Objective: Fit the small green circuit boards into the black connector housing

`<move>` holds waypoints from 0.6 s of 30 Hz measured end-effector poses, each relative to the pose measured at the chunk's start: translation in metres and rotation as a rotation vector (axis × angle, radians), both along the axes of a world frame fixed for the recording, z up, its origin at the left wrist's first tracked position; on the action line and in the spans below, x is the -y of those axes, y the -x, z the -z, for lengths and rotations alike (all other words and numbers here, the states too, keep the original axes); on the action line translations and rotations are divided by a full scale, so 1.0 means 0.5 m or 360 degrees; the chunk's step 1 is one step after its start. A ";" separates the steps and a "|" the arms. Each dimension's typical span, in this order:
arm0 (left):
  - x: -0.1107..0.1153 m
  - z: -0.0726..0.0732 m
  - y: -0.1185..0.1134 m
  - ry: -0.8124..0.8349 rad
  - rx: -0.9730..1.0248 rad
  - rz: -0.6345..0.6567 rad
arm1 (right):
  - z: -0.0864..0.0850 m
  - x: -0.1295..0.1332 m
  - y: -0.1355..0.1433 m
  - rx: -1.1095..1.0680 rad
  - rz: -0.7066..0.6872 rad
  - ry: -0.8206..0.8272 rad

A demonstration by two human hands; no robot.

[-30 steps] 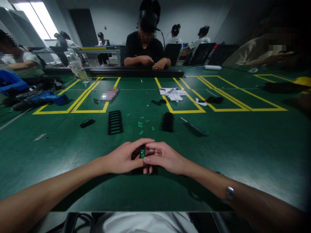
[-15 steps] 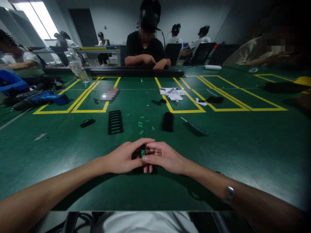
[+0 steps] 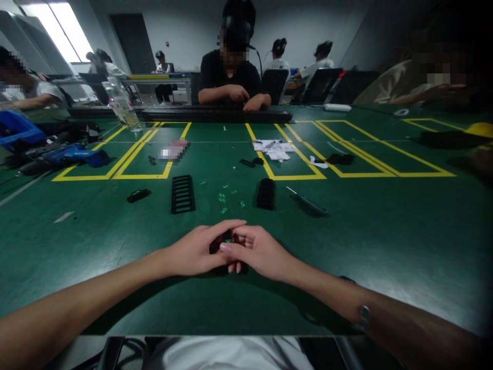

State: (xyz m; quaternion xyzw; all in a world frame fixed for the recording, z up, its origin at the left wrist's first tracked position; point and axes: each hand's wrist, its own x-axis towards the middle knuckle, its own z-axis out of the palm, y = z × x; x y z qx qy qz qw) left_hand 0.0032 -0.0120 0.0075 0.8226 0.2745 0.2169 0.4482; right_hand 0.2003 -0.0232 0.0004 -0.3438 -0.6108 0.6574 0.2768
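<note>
My left hand (image 3: pixel 196 249) and my right hand (image 3: pixel 265 252) meet low over the green table, fingers curled toward each other. Between them is a small green circuit board (image 3: pixel 228 241), mostly covered by my right thumb; a dark part seems to sit behind it. Both hands are closed around this piece. Just beyond them lie several loose little green boards (image 3: pixel 222 197). A black slotted frame (image 3: pixel 183 194) is to their left, and a black block with ridges (image 3: pixel 266 194) to their right. Farther right rests a screwdriver (image 3: pixel 308 201) with a dark handle.
A small black part (image 3: pixel 138 195) lies at the left, near a paper scrap (image 3: pixel 64 217). Blue power tools (image 3: pixel 77 154) and a plastic bottle (image 3: pixel 131 115) stand back left. White papers (image 3: pixel 274 149) lie beyond the ridged block. A person (image 3: pixel 231 77) sits opposite.
My right thumb has slid slightly left and up over the circuit board, so less of its green face shows. My left hand has hardly moved.
</note>
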 end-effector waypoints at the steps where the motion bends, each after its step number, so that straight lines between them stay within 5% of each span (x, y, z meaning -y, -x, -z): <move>1: 0.000 0.000 0.000 0.0002 -0.0007 -0.0004 | 0.000 0.000 0.000 -0.0011 -0.0010 0.0001; 18: -0.003 0.000 0.008 -0.0111 -0.0081 -0.0050 | -0.002 0.004 -0.005 -0.0130 -0.0050 -0.0114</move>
